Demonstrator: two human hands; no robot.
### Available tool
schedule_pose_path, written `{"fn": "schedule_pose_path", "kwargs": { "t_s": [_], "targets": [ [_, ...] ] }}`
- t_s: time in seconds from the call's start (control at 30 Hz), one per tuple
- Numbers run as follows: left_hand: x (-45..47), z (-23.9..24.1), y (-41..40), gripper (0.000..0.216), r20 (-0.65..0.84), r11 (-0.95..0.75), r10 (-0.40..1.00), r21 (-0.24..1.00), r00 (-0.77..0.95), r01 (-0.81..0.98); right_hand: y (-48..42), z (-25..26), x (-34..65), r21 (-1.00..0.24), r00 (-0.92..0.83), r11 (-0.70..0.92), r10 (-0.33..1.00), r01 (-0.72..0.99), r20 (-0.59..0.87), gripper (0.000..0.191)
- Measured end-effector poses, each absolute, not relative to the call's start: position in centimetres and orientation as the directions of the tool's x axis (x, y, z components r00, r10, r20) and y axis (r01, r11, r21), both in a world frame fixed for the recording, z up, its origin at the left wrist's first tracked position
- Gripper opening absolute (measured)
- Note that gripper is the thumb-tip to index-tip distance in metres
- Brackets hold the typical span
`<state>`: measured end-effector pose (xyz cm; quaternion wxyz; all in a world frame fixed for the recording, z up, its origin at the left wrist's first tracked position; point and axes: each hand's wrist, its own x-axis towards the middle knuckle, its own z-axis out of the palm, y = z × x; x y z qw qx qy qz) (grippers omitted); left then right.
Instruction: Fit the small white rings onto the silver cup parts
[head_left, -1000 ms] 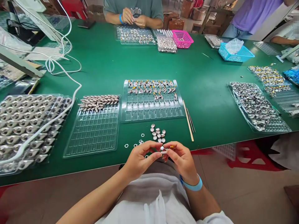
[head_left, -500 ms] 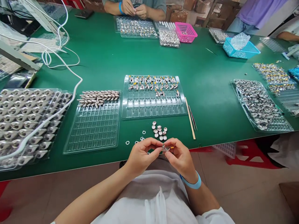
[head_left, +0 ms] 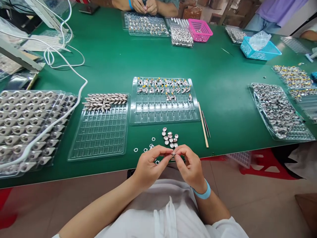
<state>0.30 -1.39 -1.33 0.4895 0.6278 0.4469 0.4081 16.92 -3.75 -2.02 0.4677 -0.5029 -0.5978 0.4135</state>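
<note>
My left hand [head_left: 150, 164] and my right hand [head_left: 189, 167] meet at the near edge of the green table [head_left: 111, 66]. Both pinch one small silver part [head_left: 173, 153] between their fingertips. Just beyond the fingers lies a cluster of small round metal caps [head_left: 169, 138], with a few white rings [head_left: 146, 147] to its left. Further out stands a clear tray [head_left: 163, 100] whose far rows hold small silver and yellow pieces.
A clear tray [head_left: 100, 127] with grey pointed parts sits left of centre, a stack of filled trays [head_left: 27, 125] further left under a white cable [head_left: 74, 99]. A wooden stick and tweezers [head_left: 204, 124] lie right. Another person's hands [head_left: 145, 6] work across the table, near pink [head_left: 200, 30] and blue [head_left: 261, 51] baskets.
My fingertips have closed together on the small part, and a little yellow piece seen beside my right fingers no longer shows. The view has tilted down slightly.
</note>
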Motion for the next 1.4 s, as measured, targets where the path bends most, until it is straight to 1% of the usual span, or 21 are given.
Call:
{"fn": "schedule_pose_path", "kwargs": {
  "t_s": [0.1, 0.27, 0.37, 0.53, 0.77, 0.97, 1.2, 1.3, 1.4],
  "targets": [
    [0.0, -0.8, -1.1, 0.011, 0.038, -0.097, 0.957, 0.977, 0.288, 0.192, -3.7, -1.7, 17.3, -0.953, -0.079, 0.146, 0.988, 0.264, 0.13, 0.008],
    [-0.2, -0.1, -0.8, 0.009, 0.075, -0.158, 0.943, 0.958, 0.323, 0.239, -3.4, -1.1, 17.6, -0.91, -0.145, 0.202, 0.977, 0.363, 0.159, 0.008],
    [-0.2, -0.1, -0.8, 0.009, 0.072, -0.174, 0.935, 0.946, 0.347, 0.273, -3.4, -0.9, 17.6, -0.897, -0.175, 0.219, 0.971, 0.384, 0.162, 0.008],
    [-0.6, -0.1, -0.6, 0.013, 0.061, -0.2, 0.913, 0.929, 0.404, 0.313, -3.3, -0.8, 17.7, -0.89, -0.223, 0.203, 0.968, 0.408, 0.119, 0.008],
    [-1.0, 0.0, -0.4, 0.016, 0.096, -0.268, 0.871, 0.915, 0.481, 0.303, -3.2, -1.0, 17.9, -0.924, -0.254, 0.136, 0.966, 0.356, 0.044, 0.01],
    [-1.1, -0.1, -0.4, 0.014, 0.082, -0.26, 0.865, 0.917, 0.495, 0.303, -3.3, -1.3, 17.9, -0.931, -0.235, 0.108, 0.972, 0.348, 0.025, 0.01],
    [-1.2, -0.2, -0.5, 0.015, 0.064, -0.264, 0.853, 0.909, 0.518, 0.322, -3.4, -1.2, 18.0, -0.946, -0.255, 0.073, 0.967, 0.317, -0.011, 0.01],
    [-1.3, -0.1, -0.5, 0.015, 0.023, -0.225, 0.832, 0.927, 0.554, 0.299, -3.4, -1.2, 18.0, -0.969, -0.28, 0.023, 0.959, 0.245, -0.047, 0.011],
    [-1.4, 0.2, -0.5, 0.016, -0.031, -0.153, 0.81, 0.953, 0.585, 0.262, -3.5, -1.4, 18.1, -0.991, -0.313, -0.048, 0.946, 0.126, -0.085, 0.011]
  ]
}}
